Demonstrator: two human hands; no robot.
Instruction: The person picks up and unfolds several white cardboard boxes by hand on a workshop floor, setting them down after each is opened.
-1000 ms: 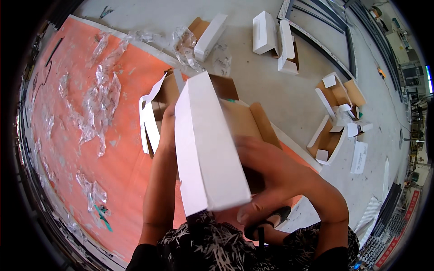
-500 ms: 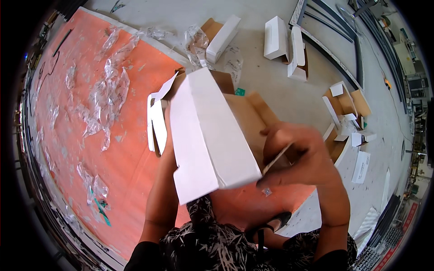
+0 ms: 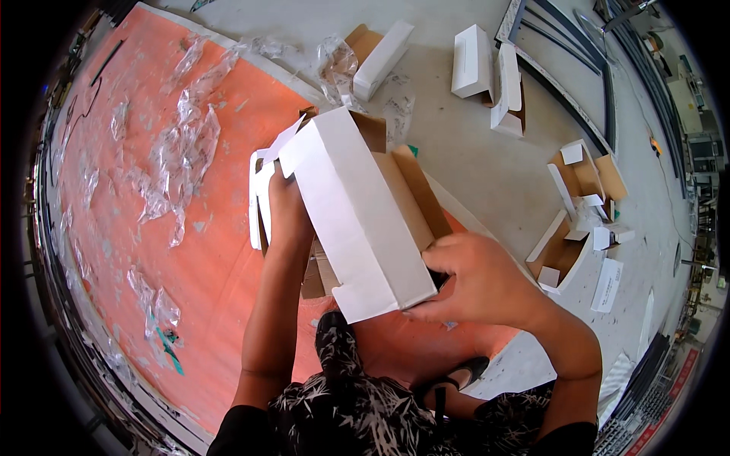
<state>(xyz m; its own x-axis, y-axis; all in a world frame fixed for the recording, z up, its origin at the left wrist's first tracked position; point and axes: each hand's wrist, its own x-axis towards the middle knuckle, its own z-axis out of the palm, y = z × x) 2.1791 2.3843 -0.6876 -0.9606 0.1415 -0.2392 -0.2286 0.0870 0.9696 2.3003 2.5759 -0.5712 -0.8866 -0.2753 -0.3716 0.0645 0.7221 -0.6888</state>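
Note:
A white cardboard box [image 3: 357, 220] with a brown inside is tilted in front of me, its long white faces turned up and one long flap [image 3: 422, 190] standing open on the right. My right hand [image 3: 479, 277] grips its near right corner, thumb and fingers closed on the edge. At the box's left side my left hand [image 3: 286, 204] holds it, with most of the fingers hidden behind the cardboard. Beyond that hand, white flaps [image 3: 261, 194] and brown cardboard [image 3: 319, 273] show beneath the box; I cannot tell whether they belong to another box.
Crumpled clear plastic [image 3: 186, 152] lies over the orange floor sheet [image 3: 213, 304] on the left. Opened white boxes [image 3: 384, 61] are scattered on the grey floor ahead and to the right [image 3: 559, 254]. A dark metal frame [image 3: 563, 83] lies at the far right.
The right hand has gone from a flap at the box's near end to gripping its corner. The box has turned slightly, and its near end has shifted right. More of the left hand shows.

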